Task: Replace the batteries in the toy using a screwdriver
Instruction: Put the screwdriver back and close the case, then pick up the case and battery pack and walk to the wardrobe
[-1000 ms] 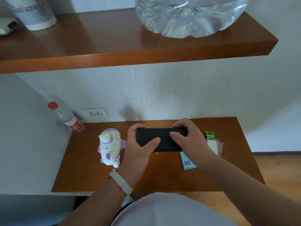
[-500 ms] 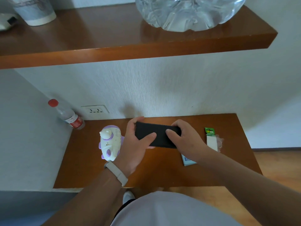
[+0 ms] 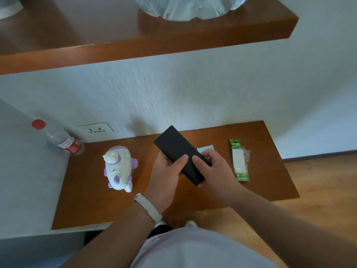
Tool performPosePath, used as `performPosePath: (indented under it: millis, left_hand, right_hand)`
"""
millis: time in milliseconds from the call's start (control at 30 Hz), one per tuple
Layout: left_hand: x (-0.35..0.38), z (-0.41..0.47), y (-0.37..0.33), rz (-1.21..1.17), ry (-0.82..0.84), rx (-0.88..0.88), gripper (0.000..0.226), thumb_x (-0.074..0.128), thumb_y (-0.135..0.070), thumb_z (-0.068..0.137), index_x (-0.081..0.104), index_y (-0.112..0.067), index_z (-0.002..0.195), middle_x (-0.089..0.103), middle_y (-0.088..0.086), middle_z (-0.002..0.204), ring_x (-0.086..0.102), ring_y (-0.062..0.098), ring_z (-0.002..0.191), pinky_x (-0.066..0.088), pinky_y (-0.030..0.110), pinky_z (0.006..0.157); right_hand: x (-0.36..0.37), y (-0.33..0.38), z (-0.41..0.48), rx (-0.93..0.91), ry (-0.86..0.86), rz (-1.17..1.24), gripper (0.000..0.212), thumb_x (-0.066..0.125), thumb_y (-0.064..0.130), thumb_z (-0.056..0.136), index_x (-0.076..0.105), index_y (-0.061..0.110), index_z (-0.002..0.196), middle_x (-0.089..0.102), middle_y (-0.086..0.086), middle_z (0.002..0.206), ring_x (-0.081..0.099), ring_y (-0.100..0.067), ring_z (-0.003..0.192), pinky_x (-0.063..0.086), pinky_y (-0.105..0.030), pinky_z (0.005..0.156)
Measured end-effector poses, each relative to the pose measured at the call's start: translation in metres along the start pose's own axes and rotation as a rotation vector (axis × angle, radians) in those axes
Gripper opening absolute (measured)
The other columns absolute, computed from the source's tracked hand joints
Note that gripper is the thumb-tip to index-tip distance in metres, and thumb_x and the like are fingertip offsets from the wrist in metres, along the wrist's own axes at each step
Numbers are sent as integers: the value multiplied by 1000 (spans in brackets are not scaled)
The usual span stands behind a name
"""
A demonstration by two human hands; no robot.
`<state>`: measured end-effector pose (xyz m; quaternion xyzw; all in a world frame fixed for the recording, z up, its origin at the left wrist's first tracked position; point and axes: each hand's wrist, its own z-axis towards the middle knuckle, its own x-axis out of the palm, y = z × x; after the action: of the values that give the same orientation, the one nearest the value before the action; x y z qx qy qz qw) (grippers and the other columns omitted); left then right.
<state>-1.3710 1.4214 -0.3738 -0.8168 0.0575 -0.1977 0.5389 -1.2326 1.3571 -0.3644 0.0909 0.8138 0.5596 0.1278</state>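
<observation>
in the middle of the frame both hands hold a flat black rectangular case (image 3: 179, 153) over the brown wooden bench (image 3: 92, 200), tilted so its far end points to the upper left. the left hand (image 3: 166, 176) cups it from below, its grip closed round the case with the thumb pressed across the top face. the right hand (image 3: 214, 171) pinches the near end, thumb on top, fingers curled beneath. the white and purple plastic toy (image 3: 118, 168) sits on the bench just left of the hands, untouched. a green-ended battery pack (image 3: 240, 161) lies at the right, and a pale blue card (image 3: 205, 148) is half hidden behind the case.
</observation>
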Motion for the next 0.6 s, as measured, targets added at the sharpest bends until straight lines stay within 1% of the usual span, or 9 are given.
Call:
performPosePath:
  millis: [133,200,300,400,500,567,600]
  left_hand:
    - [-2,2,7,66,26,-14,44,73,-25,83,60,-26,125,73,5,116,70,27,110,57,52,95]
    - [-6,7,7,99,59,-23,44,74,-27,82,61,-27,124,74,2,114,71,25,109,58,50,94]
    - [-15,16,4,191,123,-49,45,75,-36,79,61,-31,122,74,-5,110,72,20,106,60,48,92]
    - [-24,24,5,219,198,-52,42,75,-40,80,62,-36,119,74,-8,109,72,18,105,61,47,90]
    - [-28,28,3,216,261,-58,40,77,-45,77,65,-41,115,75,-7,111,72,20,107,62,40,85]
    - [-29,32,2,226,285,-61,47,76,-48,77,64,-35,121,74,-4,113,72,23,107,62,41,85]
    - [-29,35,1,227,294,-61,49,76,-46,79,63,-32,124,74,-3,114,72,23,107,62,43,85]
  right_hand:
    - [10,-9,-4,69,-23,66,23,64,41,93,54,21,94,70,-5,90,74,-13,77,59,-28,58]
    - [14,-12,-5,83,-30,103,27,64,40,93,53,16,95,70,-8,91,74,-15,79,60,-30,59]
    - [23,-11,-6,122,-60,146,31,65,37,94,52,9,97,70,-10,91,74,-15,80,59,-29,60]
    - [28,-10,-8,140,-98,147,37,66,36,93,50,3,98,68,-13,93,74,-15,79,58,-28,58]
    - [31,-11,-8,152,-143,119,36,66,37,93,53,3,96,67,-13,92,73,-12,75,56,-23,55]
    - [34,-12,-6,157,-176,108,32,65,37,93,56,7,94,66,-11,89,72,-10,72,54,-21,54]
    - [36,-14,-5,150,-196,106,28,65,37,93,57,11,90,66,-10,87,71,-10,70,54,-21,54]
